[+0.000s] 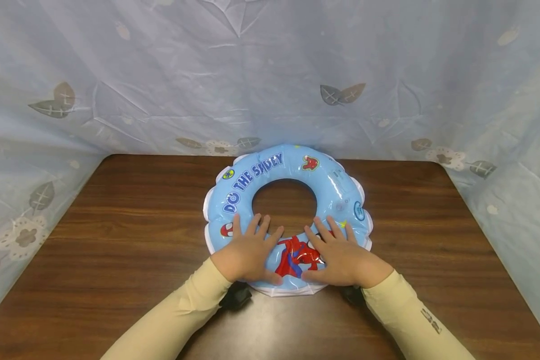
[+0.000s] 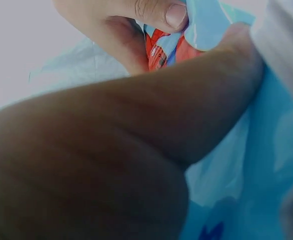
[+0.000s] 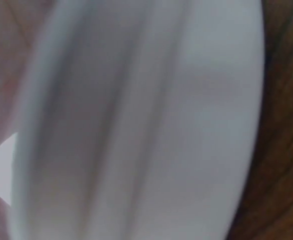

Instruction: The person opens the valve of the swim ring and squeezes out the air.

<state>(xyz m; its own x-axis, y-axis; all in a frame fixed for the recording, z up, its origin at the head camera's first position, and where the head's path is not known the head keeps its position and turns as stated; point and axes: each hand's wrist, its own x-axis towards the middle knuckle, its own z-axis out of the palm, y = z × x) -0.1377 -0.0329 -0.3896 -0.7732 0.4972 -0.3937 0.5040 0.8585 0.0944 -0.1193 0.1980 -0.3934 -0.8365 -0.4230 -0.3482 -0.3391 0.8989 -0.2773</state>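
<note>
A puffed-up light blue swim ring [image 1: 270,167] with a white scalloped edge lies flat on the wooden table. Printed on it are red cartoon figures and the lettering "DO THE SABEY". My left hand [image 1: 247,250] rests on the near left part of the ring, fingers spread and straight. Spread in the same way, my right hand [image 1: 342,256] lies on the near right part. Between the two hands a red and blue figure shows. In the left wrist view, a thumb [image 2: 226,60] touches the blue vinyl. White ring edging [image 3: 186,120] fills most of the right wrist view.
The brown wooden table [image 1: 130,240] has rounded far corners. A pale grey-blue curtain [image 1: 279,75] with leaf and flower prints hangs behind it and along both sides. Dark wrist devices [image 1: 236,296] sit under the sleeves. The ring's far edge lies close to the curtain.
</note>
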